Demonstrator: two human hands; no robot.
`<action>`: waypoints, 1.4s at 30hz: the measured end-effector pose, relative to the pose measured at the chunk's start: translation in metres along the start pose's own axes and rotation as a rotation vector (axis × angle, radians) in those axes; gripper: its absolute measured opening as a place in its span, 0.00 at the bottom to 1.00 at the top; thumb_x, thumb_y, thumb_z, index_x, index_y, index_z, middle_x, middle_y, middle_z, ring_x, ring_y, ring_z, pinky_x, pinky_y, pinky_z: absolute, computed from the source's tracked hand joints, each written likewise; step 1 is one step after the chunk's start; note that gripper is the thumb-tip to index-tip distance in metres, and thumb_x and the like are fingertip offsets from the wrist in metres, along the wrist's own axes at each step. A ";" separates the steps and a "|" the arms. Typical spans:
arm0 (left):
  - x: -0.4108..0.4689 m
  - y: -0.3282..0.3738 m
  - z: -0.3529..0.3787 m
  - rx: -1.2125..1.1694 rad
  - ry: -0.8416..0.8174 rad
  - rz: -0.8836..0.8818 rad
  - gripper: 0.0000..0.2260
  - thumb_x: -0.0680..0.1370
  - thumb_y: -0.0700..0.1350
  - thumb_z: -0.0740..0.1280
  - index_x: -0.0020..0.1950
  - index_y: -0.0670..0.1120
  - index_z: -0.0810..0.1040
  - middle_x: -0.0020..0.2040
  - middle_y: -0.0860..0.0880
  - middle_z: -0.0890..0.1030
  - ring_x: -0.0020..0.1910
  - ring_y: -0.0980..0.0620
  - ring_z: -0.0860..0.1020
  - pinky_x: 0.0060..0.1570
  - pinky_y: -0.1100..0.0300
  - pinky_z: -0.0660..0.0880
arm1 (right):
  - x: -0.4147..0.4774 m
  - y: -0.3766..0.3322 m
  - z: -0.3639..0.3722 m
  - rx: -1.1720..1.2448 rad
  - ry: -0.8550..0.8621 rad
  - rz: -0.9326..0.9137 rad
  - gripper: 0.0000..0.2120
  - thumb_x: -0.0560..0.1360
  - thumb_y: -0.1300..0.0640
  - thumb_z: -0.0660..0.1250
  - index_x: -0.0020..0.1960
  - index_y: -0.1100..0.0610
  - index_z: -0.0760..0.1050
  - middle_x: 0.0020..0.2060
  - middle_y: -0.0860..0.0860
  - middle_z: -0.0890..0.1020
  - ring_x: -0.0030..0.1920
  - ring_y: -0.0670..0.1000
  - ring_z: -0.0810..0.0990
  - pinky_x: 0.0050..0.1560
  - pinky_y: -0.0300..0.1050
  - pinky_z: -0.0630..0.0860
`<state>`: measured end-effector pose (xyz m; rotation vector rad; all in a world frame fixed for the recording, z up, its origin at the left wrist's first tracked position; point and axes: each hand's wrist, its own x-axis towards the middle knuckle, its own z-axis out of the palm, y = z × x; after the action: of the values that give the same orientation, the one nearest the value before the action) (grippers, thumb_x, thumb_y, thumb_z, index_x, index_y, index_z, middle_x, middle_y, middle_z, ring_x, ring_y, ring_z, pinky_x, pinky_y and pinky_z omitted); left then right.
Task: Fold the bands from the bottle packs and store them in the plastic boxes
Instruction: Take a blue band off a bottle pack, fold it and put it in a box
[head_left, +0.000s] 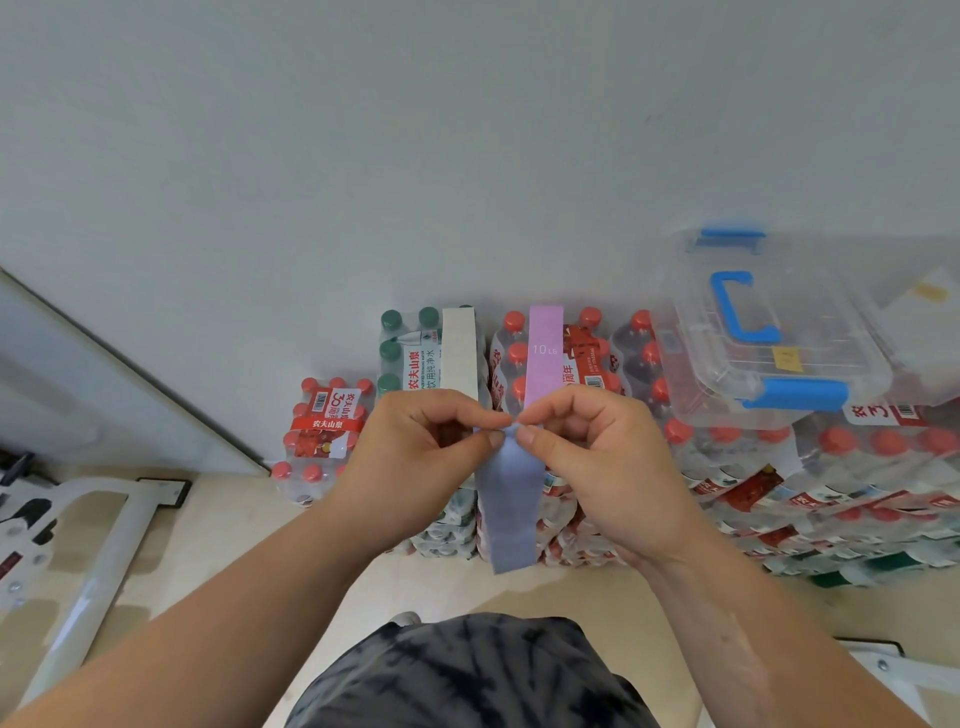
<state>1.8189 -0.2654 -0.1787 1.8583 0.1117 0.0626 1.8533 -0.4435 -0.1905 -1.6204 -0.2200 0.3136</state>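
The left hand (426, 447) and the right hand (587, 447) both pinch the top of a blue band (509, 514), hanging before the bottle packs (566, 364), beside a plastic box (779, 332).

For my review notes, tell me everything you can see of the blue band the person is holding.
The blue band is a wide, flat, plain periwinkle strip that looks matte and rubbery, with no print showing. Its top end is bunched and pinched between the thumb and fingers of the left hand and the right hand. The rest hangs straight down, widening to a square bottom edge, in front of the bottle packs. Only the fingers visibly touch it.
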 end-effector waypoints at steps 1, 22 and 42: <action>0.000 0.001 0.000 -0.005 -0.007 -0.005 0.10 0.75 0.35 0.73 0.45 0.49 0.87 0.40 0.46 0.86 0.43 0.39 0.82 0.44 0.42 0.80 | 0.000 0.001 0.000 0.003 0.008 -0.007 0.05 0.75 0.64 0.73 0.46 0.55 0.83 0.40 0.53 0.86 0.44 0.55 0.85 0.47 0.44 0.83; 0.003 0.004 0.000 0.335 -0.005 0.262 0.11 0.76 0.39 0.72 0.46 0.57 0.83 0.39 0.58 0.82 0.35 0.54 0.78 0.35 0.71 0.72 | -0.003 0.000 -0.002 -0.015 0.016 -0.033 0.06 0.76 0.61 0.73 0.45 0.51 0.81 0.36 0.57 0.83 0.38 0.51 0.80 0.42 0.45 0.78; 0.008 0.000 0.002 -0.128 -0.009 0.015 0.10 0.73 0.32 0.73 0.41 0.47 0.86 0.39 0.42 0.85 0.43 0.33 0.81 0.45 0.41 0.80 | -0.002 -0.002 0.001 0.119 0.065 -0.019 0.05 0.73 0.65 0.75 0.44 0.57 0.84 0.39 0.55 0.86 0.41 0.52 0.84 0.44 0.38 0.80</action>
<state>1.8274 -0.2667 -0.1792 1.7317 0.0856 0.0709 1.8516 -0.4430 -0.1882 -1.5071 -0.1640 0.2546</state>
